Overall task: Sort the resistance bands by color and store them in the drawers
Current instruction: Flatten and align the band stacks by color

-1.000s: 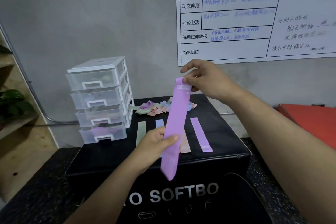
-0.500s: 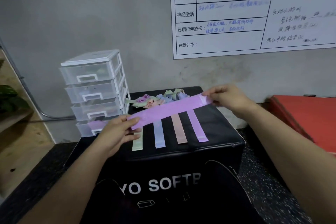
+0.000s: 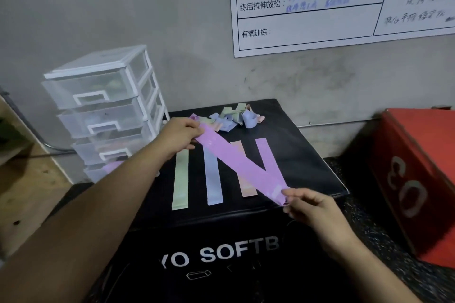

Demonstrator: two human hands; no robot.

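Bottom drawer (image 3: pixel 98 171) behind left forearm

Gym: soft plyo box (image 3: pixel 246 248); training whiteboard (image 3: pixel 344 2).

A band (image 3: pixel 242 167) stretched between the fingers (image 3: pixel 195 133) of the left hand (image 3: pixel 178 138) and those of the right hand (image 3: pixel 311 206), four flat bands (image 3: pixel 213 179) laid beneath it on the box (image 3: pixel 307 160), a heap of bands (image 3: pixel 234 117) set behind the left fingers, the drawer unit (image 3: pixel 103 110) placed left of them.
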